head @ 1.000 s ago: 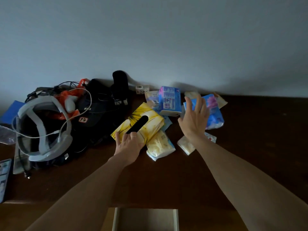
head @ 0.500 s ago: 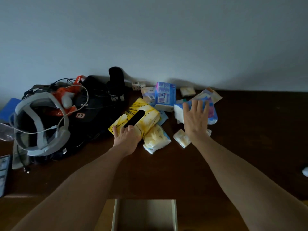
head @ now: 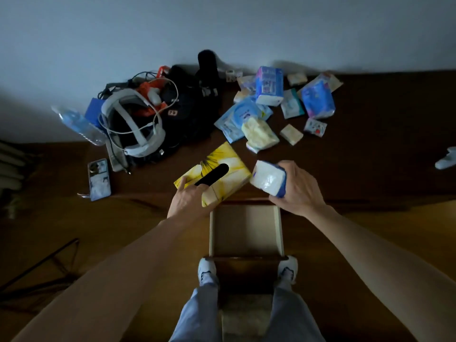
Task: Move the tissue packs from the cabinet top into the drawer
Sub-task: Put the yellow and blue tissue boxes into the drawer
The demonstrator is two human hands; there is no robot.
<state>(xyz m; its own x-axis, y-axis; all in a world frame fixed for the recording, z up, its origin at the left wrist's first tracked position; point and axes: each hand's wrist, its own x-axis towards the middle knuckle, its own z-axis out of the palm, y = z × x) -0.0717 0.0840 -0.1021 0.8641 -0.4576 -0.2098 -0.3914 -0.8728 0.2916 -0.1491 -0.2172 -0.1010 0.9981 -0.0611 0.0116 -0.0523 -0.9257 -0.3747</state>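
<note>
From my feed, far left: a phone (head: 99,179) lies flat near the front edge of the cabinet top (head: 370,149), a plastic bottle (head: 77,124) on its side behind it. Next over, a white headset (head: 138,124) with a cable sits on a dark pile of gear against the wall.

Left hand (head: 188,201) is clamped on the near end of the yellow tissue box (head: 213,176), thumb on its top. Box is tilted, and its near corner overhangs the cabinet's front edge, just left of the open drawer (head: 246,230). I can't tell whether it's lifted clear or dragging on the top.

Drawer is pulled out below the hands, interior bare as far as I can see.

Right hand (head: 297,190) grips a white-and-blue tissue pack (head: 269,180), held off the surface just above the drawer's back right corner.

Remaining tissue packs (head: 271,104) are scattered on the cabinet top towards the wall: blue ones, pale yellow ones, a few small sachets, some overlapping.

Far right edge, a white object (head: 446,161); can't identify it.
</note>
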